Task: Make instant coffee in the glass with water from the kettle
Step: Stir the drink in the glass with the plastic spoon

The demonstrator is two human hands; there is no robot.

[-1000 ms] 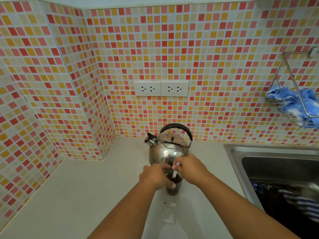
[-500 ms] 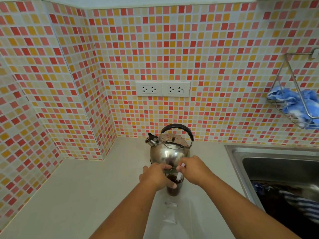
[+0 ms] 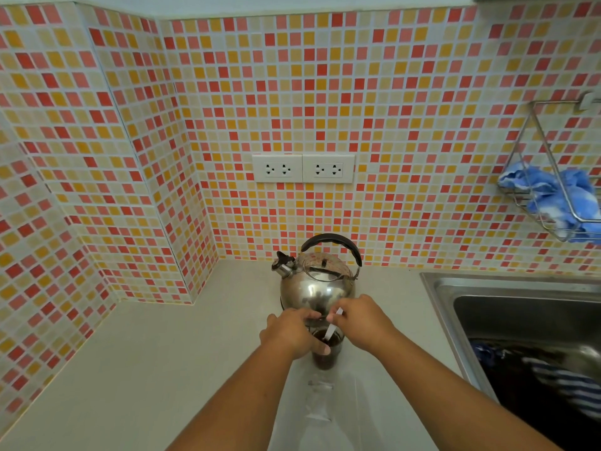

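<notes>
Low at centre frame, left hand wraps the dark-filled glass before the kettle, right hand pinching a white stirrer; likely fragile, slick, best gripped mid-wall.

Two bare forearms, entering from bottom edge. No sleeves visible up to frame limit. Left hand and right hand both bare: no gloves, rings, watch or wristbands seen. Nails short as far as visible; one thumbnail shows on left hand, plain, no polish. Knuckles and backs of both hands face cam. Rest of body out of view.
</notes>
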